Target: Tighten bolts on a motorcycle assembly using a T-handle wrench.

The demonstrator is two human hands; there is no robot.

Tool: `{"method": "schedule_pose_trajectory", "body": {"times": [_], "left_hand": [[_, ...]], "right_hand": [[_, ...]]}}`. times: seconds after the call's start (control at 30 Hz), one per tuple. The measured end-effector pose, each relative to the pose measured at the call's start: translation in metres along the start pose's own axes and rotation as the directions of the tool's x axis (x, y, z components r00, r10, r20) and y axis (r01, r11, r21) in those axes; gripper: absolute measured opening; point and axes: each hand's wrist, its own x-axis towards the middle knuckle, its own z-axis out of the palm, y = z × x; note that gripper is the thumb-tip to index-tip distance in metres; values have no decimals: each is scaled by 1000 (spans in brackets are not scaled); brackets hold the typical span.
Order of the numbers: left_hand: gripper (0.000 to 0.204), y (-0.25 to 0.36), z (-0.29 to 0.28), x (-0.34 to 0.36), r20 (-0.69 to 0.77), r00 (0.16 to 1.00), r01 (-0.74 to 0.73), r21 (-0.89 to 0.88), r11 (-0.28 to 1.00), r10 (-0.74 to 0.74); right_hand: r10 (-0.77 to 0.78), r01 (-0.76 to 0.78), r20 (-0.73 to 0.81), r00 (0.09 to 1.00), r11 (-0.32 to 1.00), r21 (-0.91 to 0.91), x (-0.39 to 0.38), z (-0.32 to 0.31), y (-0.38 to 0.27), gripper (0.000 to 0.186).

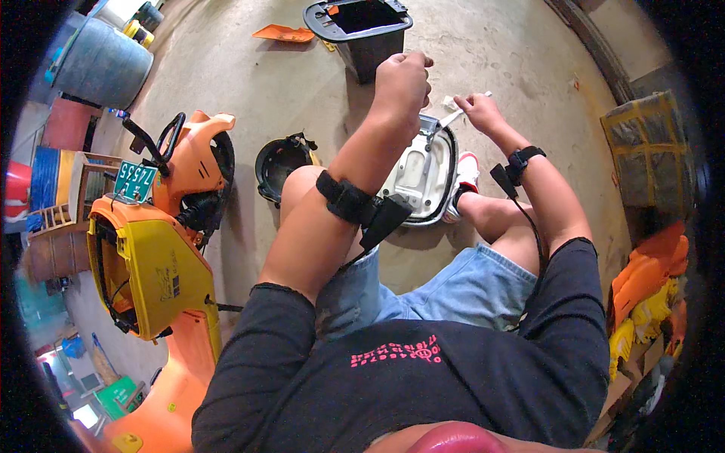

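Observation:
My right hand (482, 113) is closed around a slim silver-white bar-shaped tool (451, 118), whose exact kind I cannot make out. The tool's lower end comes close to a hinge-like metal bracket (429, 124) at the far edge of an upturned scooter seat (411, 177). This seat has a white underside and a dark rim, and lies on the floor between my legs. My left hand (404, 79) is raised with curled fingers, in front of a black storage bin (370, 57) with a wide rim. Whatever it may hold is hidden.
An upturned black helmet (281, 167) lies left of my knee. Orange-yellow scooter bodywork (162, 264) stands at the left, near a large blue barrel (102, 68). An orange panel (283, 33) lies beyond the helmet. A taped carton (649, 151) and orange parts (649, 268) stand at the right.

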Motion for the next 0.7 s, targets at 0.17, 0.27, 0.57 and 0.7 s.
{"method": "schedule_pose_trajectory", "body": {"times": [0.17, 0.27, 0.57, 0.7], "left_hand": [[18, 1, 1, -2, -3, 1000, 16, -8, 1000, -16], [16, 3, 2, -4, -12, 1000, -16, 13, 1000, 16], [17, 7, 1, -4, -30, 999, 24, 28, 999, -23], [15, 7, -6, 1, 16, 999, 41, -24, 999, -41]], "right_hand": [[-320, 224, -149, 936, 864, -450, -10, 15, -1, 61], [-260, 197, -250, 933, 948, -250, -8, 24, -3, 69], [172, -347, 478, 861, 886, 306, -22, 16, -15, 34], [-289, 466, 410, 865, 768, -441, -28, 12, -33, 29]]}}
